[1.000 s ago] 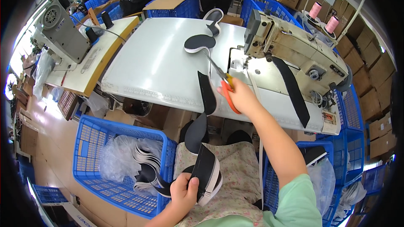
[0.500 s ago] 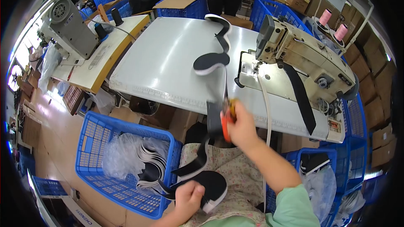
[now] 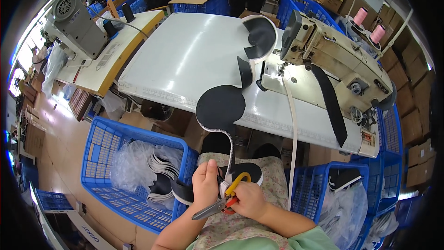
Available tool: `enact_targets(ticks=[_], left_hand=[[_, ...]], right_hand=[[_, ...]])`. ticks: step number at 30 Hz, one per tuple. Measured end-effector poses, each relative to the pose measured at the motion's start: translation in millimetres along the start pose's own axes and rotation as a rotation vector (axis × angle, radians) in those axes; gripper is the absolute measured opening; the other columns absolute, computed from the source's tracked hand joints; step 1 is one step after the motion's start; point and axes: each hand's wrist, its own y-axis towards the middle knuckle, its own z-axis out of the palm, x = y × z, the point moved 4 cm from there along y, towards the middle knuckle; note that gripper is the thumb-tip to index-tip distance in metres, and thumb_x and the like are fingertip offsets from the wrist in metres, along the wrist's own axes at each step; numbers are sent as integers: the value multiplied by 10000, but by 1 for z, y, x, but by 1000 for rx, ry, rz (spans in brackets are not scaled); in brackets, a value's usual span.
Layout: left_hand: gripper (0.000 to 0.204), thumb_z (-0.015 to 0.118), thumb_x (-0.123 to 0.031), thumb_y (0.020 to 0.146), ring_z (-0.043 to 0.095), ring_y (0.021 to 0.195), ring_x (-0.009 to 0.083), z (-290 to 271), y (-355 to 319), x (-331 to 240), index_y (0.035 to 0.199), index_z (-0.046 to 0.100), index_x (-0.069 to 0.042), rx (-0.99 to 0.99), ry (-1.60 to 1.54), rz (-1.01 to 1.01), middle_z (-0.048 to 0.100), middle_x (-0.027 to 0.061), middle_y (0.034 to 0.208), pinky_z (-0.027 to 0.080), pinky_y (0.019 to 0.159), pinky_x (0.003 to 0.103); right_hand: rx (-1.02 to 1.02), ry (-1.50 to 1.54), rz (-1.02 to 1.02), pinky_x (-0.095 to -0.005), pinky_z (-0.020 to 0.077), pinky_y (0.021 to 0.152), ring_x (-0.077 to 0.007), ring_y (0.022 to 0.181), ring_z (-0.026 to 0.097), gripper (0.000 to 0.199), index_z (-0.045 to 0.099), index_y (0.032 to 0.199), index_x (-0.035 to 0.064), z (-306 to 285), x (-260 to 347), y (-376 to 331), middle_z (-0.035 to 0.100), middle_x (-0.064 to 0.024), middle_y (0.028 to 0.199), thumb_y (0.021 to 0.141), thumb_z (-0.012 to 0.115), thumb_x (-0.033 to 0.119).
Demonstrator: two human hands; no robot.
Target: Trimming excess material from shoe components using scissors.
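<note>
A: Where is the black shoe piece (image 3: 240, 172)?
B: Low over the lap, pinched by the left hand (image 3: 206, 187), thumb up, fingers closed around its white edge.

A: And the right hand (image 3: 247, 200)?
B: Closed through the yellow-and-red handles of the scissors (image 3: 221, 202); blades nearly shut, pointing left beneath the left hand.

A: What joins the piece?
B: A thread chain rising to a round black piece (image 3: 220, 109) hanging off the bench (image 3: 185, 60) edge.

A: Surroundings?
B: 1 sewing machine (image 3: 333, 62) at right; 1 blue crate (image 3: 125, 176) of bagged pieces at left.
</note>
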Motion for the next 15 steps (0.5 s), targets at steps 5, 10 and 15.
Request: enact_targets(ticks=[5,10,15], left_hand=[[275,466,-276,937,420,568,83,-2,-8,-17,757,449,-69,-1,85,73,476,18,615,339,537,224],[237,505,-249,920,441,613,87,2,-22,-21,820,471,-37,82,21,98,497,25,665,361,584,212],[218,575,-224,876,482,636,92,-3,-25,-29,847,496,-23,47,147,148,517,29,689,380,595,212]], right_hand=[[52,341,486,-283,489,630,-181,764,630,171,488,883,49,-2,-23,-8,625,-113,854,826,619,142],[-205,1003,662,-272,519,656,-189,868,606,188,395,930,28,0,-50,14,571,-139,986,879,557,109],[-167,605,550,-234,462,646,-98,777,545,210,449,875,49,-15,-48,31,540,-38,853,825,634,134]])
